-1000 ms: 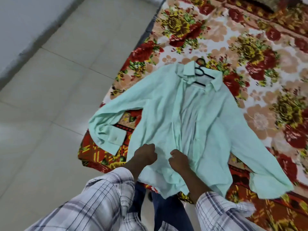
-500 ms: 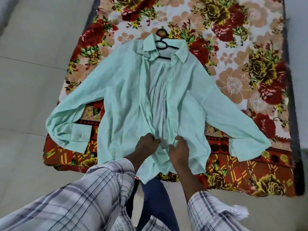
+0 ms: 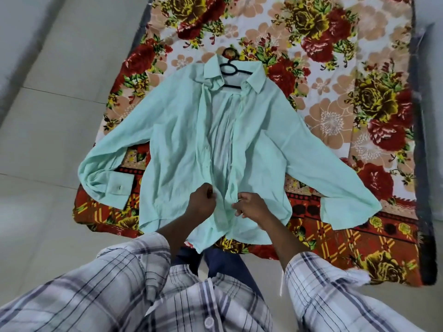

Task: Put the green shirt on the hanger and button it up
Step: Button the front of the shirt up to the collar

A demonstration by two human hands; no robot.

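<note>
The pale green shirt lies flat on a floral blanket, sleeves spread, front open along the middle. A black hanger sits inside the collar, its hook sticking out at the top. My left hand pinches the left front edge near the hem. My right hand pinches the right front edge just beside it. A narrow gap remains between the two edges there. The lower hem drapes over the blanket's near edge.
The blanket covers a low mattress with a dark border on the right. Pale tiled floor lies to the left. My plaid sleeves and blue trousers fill the bottom of the view.
The view has swung so the shirt now lies centred. My hands have moved slightly apart, each holding one front edge near the hem.
</note>
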